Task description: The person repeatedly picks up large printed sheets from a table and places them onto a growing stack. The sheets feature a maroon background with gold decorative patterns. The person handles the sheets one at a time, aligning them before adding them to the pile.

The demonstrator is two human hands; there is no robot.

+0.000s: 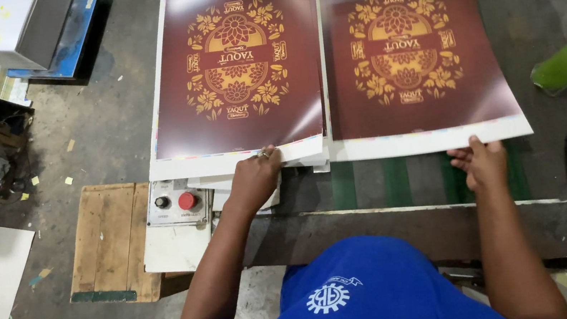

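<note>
Printed sheets [330, 67] on worktable [387, 183]; left hand [254, 181], right hand [482, 164] apparently pinching edges; concrete floor [100, 131].

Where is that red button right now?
In the head view, the red button sits on a small grey control box just left of the left hand.

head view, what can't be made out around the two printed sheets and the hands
- Left hand: fingertips tucked under the left printed sheet, so the grip is hidden.
- Right printed sheet: top margin cut by the frame edge.
- Sheets under the stack: count hidden by the top sheets.
- Right hand: palm faces away.
</note>
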